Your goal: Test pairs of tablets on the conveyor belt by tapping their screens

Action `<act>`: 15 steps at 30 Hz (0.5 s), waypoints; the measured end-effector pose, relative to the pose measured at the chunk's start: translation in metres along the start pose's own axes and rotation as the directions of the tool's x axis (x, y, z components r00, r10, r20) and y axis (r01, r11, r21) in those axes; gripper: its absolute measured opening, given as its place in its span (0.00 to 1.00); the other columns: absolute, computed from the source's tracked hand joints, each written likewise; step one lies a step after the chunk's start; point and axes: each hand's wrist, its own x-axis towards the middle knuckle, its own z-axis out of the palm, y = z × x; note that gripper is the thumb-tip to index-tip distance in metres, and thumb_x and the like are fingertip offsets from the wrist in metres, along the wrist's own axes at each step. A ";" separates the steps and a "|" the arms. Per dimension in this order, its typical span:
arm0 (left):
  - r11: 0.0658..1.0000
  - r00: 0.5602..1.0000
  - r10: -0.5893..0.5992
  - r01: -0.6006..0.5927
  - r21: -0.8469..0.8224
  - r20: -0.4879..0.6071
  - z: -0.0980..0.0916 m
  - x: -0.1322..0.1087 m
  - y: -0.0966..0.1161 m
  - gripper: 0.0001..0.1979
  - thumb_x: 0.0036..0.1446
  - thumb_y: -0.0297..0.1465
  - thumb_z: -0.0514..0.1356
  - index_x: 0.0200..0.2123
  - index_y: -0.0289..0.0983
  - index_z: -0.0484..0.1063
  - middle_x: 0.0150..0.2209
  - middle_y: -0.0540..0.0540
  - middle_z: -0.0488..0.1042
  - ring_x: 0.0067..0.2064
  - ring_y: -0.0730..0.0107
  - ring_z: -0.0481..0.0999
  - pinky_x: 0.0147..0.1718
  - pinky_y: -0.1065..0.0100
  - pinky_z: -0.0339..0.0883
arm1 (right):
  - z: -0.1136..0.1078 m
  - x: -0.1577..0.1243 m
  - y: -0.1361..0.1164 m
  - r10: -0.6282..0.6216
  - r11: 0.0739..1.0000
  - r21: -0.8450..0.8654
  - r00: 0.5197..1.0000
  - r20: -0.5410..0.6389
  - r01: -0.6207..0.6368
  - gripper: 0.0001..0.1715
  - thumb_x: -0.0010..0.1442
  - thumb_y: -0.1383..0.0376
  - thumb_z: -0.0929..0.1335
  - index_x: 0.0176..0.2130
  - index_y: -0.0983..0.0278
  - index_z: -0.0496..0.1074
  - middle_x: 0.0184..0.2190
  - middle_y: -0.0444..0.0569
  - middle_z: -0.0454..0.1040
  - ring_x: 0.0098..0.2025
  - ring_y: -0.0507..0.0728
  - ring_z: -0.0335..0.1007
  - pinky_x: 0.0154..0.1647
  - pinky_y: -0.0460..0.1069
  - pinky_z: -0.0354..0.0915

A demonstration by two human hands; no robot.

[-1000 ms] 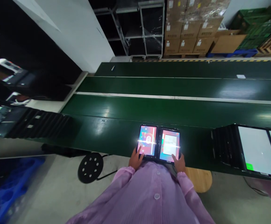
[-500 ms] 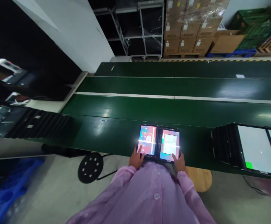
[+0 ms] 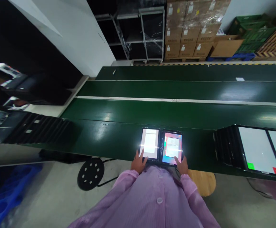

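Two tablets lie side by side at the near edge of the green table, both screens lit. The left tablet (image 3: 149, 144) shows a mostly white page with grey margins. On the right tablet (image 3: 172, 147), a white window covers part of a colourful background. My left hand (image 3: 138, 163) rests at the left tablet's lower left corner, fingers apart, one reaching onto the screen. My right hand (image 3: 182, 165) is at the lower right corner of the right tablet. One of its digits touches the glass and the others extend along the side, apart.
More tablets (image 3: 257, 148) with white screens stand at the right beside a dark stack (image 3: 226, 147). A row of black devices (image 3: 38, 128) sits at the left. Below the table edge are a black round stool (image 3: 90, 174) and a wooden stool seat (image 3: 202, 183). Cartons (image 3: 187, 34) are piled beyond the green table (image 3: 119, 109).
The left tablet's screen has switched from a colourful home screen with icons to a mostly white page. Both hands stay nearly in place; the view has shifted slightly.
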 end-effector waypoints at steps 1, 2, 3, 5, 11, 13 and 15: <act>1.000 1.000 0.018 -0.018 -0.010 -0.024 0.000 0.001 -0.002 0.34 0.69 0.49 0.51 0.74 0.45 0.55 0.74 0.29 0.49 0.69 0.32 0.61 0.59 0.37 0.65 | -0.003 -0.001 -0.002 -0.002 1.000 0.000 1.000 -0.004 0.002 0.66 0.47 0.32 0.67 0.66 0.74 0.60 0.66 0.71 0.63 0.70 0.75 0.58 0.71 0.62 0.53; 0.999 0.997 0.048 -0.049 -0.018 -0.061 0.001 0.001 -0.003 0.34 0.69 0.48 0.51 0.73 0.43 0.57 0.74 0.29 0.48 0.71 0.32 0.58 0.62 0.38 0.62 | -0.007 -0.003 -0.005 -0.011 1.000 -0.004 1.000 -0.017 0.011 0.65 0.47 0.32 0.68 0.66 0.74 0.60 0.67 0.71 0.63 0.70 0.76 0.57 0.72 0.62 0.52; 0.996 0.991 0.085 -0.088 -0.024 -0.105 0.001 0.002 -0.003 0.33 0.69 0.47 0.52 0.72 0.41 0.59 0.75 0.30 0.48 0.72 0.34 0.55 0.64 0.38 0.59 | -0.012 -0.006 -0.008 -0.029 1.000 -0.009 0.999 -0.039 0.029 0.64 0.48 0.33 0.68 0.65 0.74 0.61 0.66 0.71 0.63 0.70 0.76 0.57 0.72 0.63 0.52; 0.984 0.967 0.168 -0.176 -0.027 -0.191 0.001 0.005 -0.002 0.31 0.69 0.44 0.52 0.70 0.36 0.61 0.74 0.30 0.50 0.74 0.39 0.51 0.68 0.39 0.52 | -0.024 -0.015 -0.018 -0.084 0.996 -0.004 0.994 -0.071 0.084 0.57 0.50 0.35 0.67 0.62 0.74 0.65 0.63 0.71 0.67 0.66 0.76 0.61 0.69 0.64 0.55; 0.948 0.919 0.294 -0.316 -0.046 -0.264 -0.001 0.022 0.018 0.28 0.70 0.37 0.51 0.69 0.33 0.59 0.67 0.33 0.66 0.73 0.48 0.56 0.71 0.41 0.48 | -0.026 -0.065 -0.063 -0.077 0.898 0.434 0.940 0.332 -0.080 0.30 0.57 0.39 0.68 0.39 0.61 0.74 0.38 0.52 0.78 0.36 0.60 0.73 0.35 0.52 0.68; 0.935 0.903 0.324 -0.350 -0.048 -0.284 -0.002 0.026 0.023 0.26 0.69 0.35 0.51 0.67 0.34 0.61 0.64 0.34 0.70 0.72 0.48 0.59 0.71 0.39 0.50 | -0.012 -0.075 -0.075 -0.101 0.843 0.509 0.882 0.461 -0.170 0.26 0.59 0.40 0.68 0.36 0.59 0.72 0.32 0.48 0.75 0.30 0.57 0.68 0.29 0.50 0.62; 0.914 0.876 0.378 -0.406 -0.033 -0.301 -0.003 0.028 0.026 0.24 0.69 0.34 0.51 0.66 0.35 0.63 0.63 0.36 0.72 0.71 0.50 0.60 0.71 0.40 0.50 | 0.002 -0.079 -0.083 -0.181 0.893 0.442 0.830 0.528 -0.086 0.22 0.59 0.44 0.68 0.33 0.59 0.71 0.28 0.45 0.73 0.27 0.55 0.65 0.28 0.49 0.60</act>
